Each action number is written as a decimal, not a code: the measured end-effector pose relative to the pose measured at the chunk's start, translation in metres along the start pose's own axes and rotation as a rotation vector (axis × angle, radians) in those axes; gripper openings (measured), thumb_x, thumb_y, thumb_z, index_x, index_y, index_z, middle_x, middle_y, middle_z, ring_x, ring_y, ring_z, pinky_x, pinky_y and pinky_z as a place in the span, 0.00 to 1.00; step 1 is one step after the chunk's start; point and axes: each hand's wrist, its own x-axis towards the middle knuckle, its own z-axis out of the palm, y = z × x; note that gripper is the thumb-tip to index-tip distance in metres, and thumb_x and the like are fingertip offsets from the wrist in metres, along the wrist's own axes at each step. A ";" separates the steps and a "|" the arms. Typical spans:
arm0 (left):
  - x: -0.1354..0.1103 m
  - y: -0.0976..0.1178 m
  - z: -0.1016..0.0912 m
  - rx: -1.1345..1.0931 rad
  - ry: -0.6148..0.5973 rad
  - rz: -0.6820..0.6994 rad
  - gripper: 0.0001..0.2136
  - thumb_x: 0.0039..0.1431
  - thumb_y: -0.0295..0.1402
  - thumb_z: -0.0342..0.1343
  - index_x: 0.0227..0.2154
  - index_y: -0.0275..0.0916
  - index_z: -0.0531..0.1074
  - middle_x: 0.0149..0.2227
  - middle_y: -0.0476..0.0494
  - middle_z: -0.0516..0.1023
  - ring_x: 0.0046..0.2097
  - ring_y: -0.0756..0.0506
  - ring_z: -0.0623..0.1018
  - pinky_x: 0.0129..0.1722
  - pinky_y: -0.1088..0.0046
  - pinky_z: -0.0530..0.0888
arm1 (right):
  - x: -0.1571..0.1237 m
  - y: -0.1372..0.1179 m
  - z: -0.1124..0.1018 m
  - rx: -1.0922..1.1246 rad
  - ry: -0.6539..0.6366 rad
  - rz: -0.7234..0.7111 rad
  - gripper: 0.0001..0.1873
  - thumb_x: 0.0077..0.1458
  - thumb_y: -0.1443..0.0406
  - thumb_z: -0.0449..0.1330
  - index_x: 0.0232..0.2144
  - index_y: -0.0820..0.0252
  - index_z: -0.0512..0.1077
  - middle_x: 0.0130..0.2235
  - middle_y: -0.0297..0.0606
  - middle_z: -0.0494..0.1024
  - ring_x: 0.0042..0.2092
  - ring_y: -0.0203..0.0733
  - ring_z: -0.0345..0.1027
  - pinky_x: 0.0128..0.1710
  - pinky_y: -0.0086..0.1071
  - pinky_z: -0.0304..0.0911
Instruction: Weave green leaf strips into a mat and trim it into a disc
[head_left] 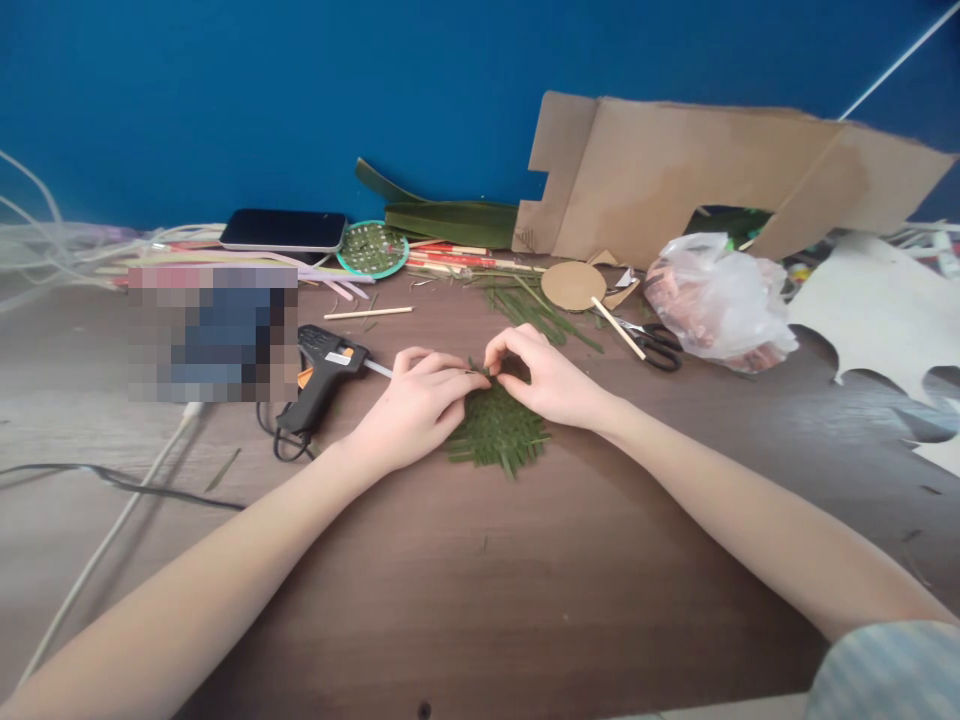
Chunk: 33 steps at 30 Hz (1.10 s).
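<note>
A small piece of woven green leaf strips [501, 432] lies on the brown table between my hands, its loose strip ends fringing the near edge. My left hand [420, 405] grips its upper left side, fingers reaching over the top edge and thumb on the weave. With thumb and forefinger pinched together, my right hand [546, 380] holds a leaf strip at the top edge. The fingertips of both hands nearly meet there and partly hide the strip. Left of my left hand lies a black hot glue gun [319, 375] with a glue stick at its end.
Behind are loose leaf strips [536, 305], a cardboard disc [574, 286] with a stick, black-handled scissors [660, 345] and a plastic bag [720, 300]. Cut cardboard [667, 170] leans against the blue wall. A phone [285, 230] and a teal-rimmed woven disc [373, 249] lie back left; cables [112, 560] cross the left side.
</note>
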 end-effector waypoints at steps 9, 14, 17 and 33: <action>0.000 -0.001 0.000 -0.012 0.005 0.002 0.16 0.57 0.23 0.43 0.43 0.41 0.72 0.44 0.42 0.76 0.49 0.45 0.72 0.53 0.59 0.58 | -0.002 0.001 0.001 0.045 0.018 0.023 0.10 0.48 0.75 0.53 0.32 0.57 0.62 0.33 0.35 0.69 0.40 0.41 0.59 0.40 0.35 0.58; 0.000 0.000 -0.001 -0.006 -0.003 -0.002 0.16 0.57 0.23 0.43 0.43 0.40 0.72 0.44 0.42 0.76 0.49 0.45 0.72 0.53 0.60 0.59 | -0.003 -0.001 -0.001 0.000 0.045 0.028 0.07 0.49 0.74 0.54 0.29 0.57 0.63 0.32 0.35 0.69 0.39 0.41 0.60 0.41 0.37 0.57; 0.001 0.000 -0.001 -0.002 -0.010 -0.012 0.16 0.57 0.23 0.42 0.43 0.40 0.72 0.44 0.41 0.76 0.49 0.45 0.72 0.52 0.60 0.59 | -0.004 -0.004 -0.003 -0.065 0.059 0.006 0.07 0.50 0.73 0.55 0.28 0.57 0.64 0.32 0.36 0.69 0.40 0.42 0.60 0.43 0.38 0.55; 0.000 0.002 -0.003 -0.028 -0.035 0.017 0.15 0.56 0.23 0.44 0.41 0.41 0.71 0.46 0.46 0.77 0.50 0.45 0.71 0.53 0.60 0.57 | -0.008 -0.002 0.000 0.106 0.013 -0.027 0.14 0.50 0.74 0.54 0.38 0.55 0.61 0.34 0.33 0.71 0.38 0.37 0.66 0.40 0.35 0.60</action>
